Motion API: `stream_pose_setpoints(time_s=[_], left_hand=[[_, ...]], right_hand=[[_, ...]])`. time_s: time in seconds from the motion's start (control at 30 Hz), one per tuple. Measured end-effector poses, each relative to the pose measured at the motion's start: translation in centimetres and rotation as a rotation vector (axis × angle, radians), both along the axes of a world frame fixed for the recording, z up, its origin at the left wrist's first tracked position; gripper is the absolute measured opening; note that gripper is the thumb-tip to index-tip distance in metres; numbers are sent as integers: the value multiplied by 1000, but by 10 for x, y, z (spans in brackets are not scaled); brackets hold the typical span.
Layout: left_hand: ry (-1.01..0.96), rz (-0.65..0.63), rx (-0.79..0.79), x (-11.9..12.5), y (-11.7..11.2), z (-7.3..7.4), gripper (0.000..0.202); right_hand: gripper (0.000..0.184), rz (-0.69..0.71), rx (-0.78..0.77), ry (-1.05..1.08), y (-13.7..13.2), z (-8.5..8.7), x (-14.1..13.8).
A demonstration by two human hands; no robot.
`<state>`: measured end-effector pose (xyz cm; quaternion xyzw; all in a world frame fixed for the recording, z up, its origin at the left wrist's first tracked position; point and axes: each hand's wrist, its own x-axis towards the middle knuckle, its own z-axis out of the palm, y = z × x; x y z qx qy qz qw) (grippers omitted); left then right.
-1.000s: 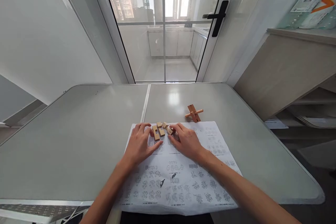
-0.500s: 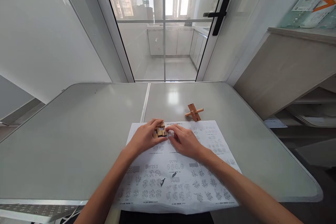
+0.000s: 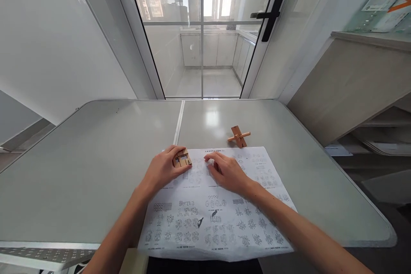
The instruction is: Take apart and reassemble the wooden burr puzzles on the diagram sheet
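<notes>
My left hand grips a small cluster of light wooden puzzle blocks near the upper left of a printed instruction sheet. The blocks are gathered together between its fingers and thumb. My right hand rests flat on the sheet to the right of the blocks, fingers stretched out and holding nothing. An assembled wooden cross puzzle lies on the grey table just beyond the sheet's far edge.
The table has a seam down its middle and rounded corners. A glass door with a black handle stands behind it. A wooden shelf unit rises at the right. The sheet overhangs the table's near edge.
The loose blocks were pushed together, then my left hand drew them leftward across the sheet. My right hand let go of them and stayed on the paper.
</notes>
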<state>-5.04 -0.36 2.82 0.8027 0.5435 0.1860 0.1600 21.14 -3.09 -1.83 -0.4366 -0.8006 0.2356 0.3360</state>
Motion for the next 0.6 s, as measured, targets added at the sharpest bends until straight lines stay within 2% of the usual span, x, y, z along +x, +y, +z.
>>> stream_pose_setpoints(time_s=[0.23, 0.4, 0.5, 0.6], left_hand=[[14, -43, -20, -23, -1, 0, 54], [85, 8, 46, -21, -9, 5, 72], [25, 50, 104, -11, -27, 8, 59], [-125, 30, 33, -1, -53, 10, 42]], right_hand=[[22, 8, -9, 6, -1, 3, -1], [22, -1, -9, 5, -1, 1, 0], [21, 1, -8, 6, -2, 2, 0], [20, 3, 3, 13, -2, 3, -1]])
